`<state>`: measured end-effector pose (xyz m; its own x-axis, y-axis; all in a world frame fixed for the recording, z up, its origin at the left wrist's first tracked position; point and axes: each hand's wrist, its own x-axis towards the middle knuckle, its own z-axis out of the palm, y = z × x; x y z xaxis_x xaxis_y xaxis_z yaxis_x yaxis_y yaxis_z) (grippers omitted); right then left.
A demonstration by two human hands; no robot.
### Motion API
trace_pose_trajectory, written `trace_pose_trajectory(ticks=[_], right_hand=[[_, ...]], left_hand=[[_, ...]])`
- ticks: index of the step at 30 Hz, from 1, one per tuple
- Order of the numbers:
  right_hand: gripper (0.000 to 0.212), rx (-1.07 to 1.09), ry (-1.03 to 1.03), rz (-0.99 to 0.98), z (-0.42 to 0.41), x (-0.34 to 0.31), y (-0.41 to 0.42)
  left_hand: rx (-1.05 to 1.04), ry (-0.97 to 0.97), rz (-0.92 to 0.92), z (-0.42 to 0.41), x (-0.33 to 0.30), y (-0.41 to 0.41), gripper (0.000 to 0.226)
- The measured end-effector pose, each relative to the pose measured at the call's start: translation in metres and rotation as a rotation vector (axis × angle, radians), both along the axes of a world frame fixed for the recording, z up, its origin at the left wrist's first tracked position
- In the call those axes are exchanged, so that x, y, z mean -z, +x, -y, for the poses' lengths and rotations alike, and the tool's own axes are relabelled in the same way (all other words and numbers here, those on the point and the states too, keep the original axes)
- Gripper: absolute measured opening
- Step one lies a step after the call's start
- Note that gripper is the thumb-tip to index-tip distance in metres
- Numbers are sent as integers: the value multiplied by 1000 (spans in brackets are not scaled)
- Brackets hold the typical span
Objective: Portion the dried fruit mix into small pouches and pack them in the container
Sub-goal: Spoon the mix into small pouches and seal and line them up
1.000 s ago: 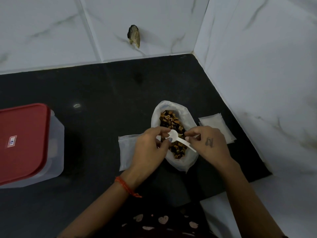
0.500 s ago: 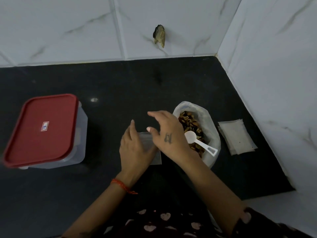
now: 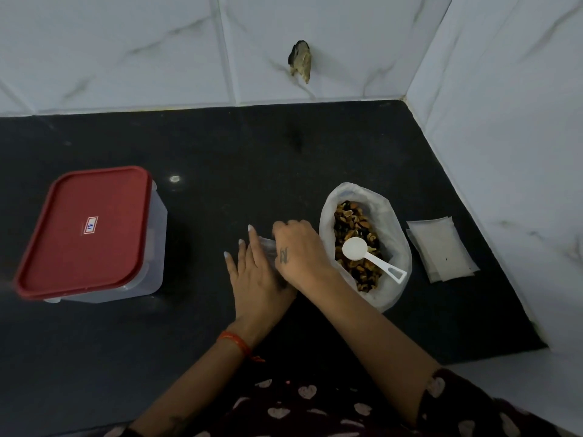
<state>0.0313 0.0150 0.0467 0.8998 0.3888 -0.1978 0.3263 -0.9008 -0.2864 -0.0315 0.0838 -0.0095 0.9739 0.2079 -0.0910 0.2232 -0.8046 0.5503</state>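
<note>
An open plastic bag (image 3: 394,234) of dried fruit mix (image 3: 353,225) lies on the black counter, with a white scoop (image 3: 369,257) resting on the mix. Left of it, a small clear pouch (image 3: 266,247) lies mostly hidden under both hands. My left hand (image 3: 252,275) lies flat on the pouch with straight fingers. My right hand (image 3: 299,250) crosses over it, fingers curled down onto the pouch's far edge. A clear container (image 3: 154,247) with a red lid (image 3: 85,231) stands at the left. A stack of empty pouches (image 3: 441,249) lies right of the bag.
White marble-tiled walls close the counter (image 3: 252,159) at the back and the right, meeting in a corner. A broken hole (image 3: 301,61) shows in the back wall. The counter's front right edge drops to a pale surface (image 3: 504,367).
The scoop has been let go and now rests in the bag. Both hands moved left from the bag onto the small pouch. The view swung left, bringing the container fully in.
</note>
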Motion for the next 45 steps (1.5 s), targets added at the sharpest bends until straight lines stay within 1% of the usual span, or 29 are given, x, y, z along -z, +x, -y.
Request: trace_pose_trajectory(ticks=[3,6,8,10,12,14,16,20,24,26,29,31,33,36,37,38,40,42,43,45], right_hand=[[22,-2,80,68,3,-11,-1],[16,53,213,112,12,-23,-4],[10,86,344,109,18,-28,-7],[8,112,497,70,26,-30,-9],[9,131,572,46,34,-32,-11],[9,140,593,22,45,-35,-11],[14,135,610,-50,52,-38,-11],[15,118,568,-104,61,-44,-12],[19,144,500,-6,63,-41,-16],[20,171,495,44,62,-40,-17],[18,209,480,124,62,-39,-19],[16,231,496,144,62,-39,-20],[13,223,556,77,64,-39,-20],[13,239,728,-133,76,-47,-17],[14,267,762,-160,82,-50,-15],[15,303,773,-146,90,-52,-13],[16,381,691,-39,107,-52,-10],[16,432,470,42,123,-48,-9],[18,446,343,42,128,-44,-10],[23,458,107,-21,135,-33,-14]], left_hand=[[-31,-81,88,-4,-4,1,113],[-53,-147,195,-10,-11,6,112],[-30,-170,240,-16,-18,13,104],[53,-175,285,-22,-26,19,88],[124,-217,323,-27,-33,22,78],[159,-248,334,-28,-36,25,70],[201,-263,339,-27,-39,28,64],[297,-294,339,-23,-42,33,56],[352,-306,351,-19,-45,34,52],[365,-309,356,-17,-46,34,53],[387,-294,366,-16,-47,34,57],[397,-318,351,-16,-50,34,54],[396,-380,324,-15,-53,34,47],[374,-462,270,-17,-54,36,39],[365,-470,252,-19,-53,36,41],[357,-468,236,-20,-52,37,42],[348,-461,209,-21,-49,37,46],[335,-465,196,-21,-46,36,49],[327,-468,190,-21,-44,36,49],[316,-458,171,-20,-39,36,49]])
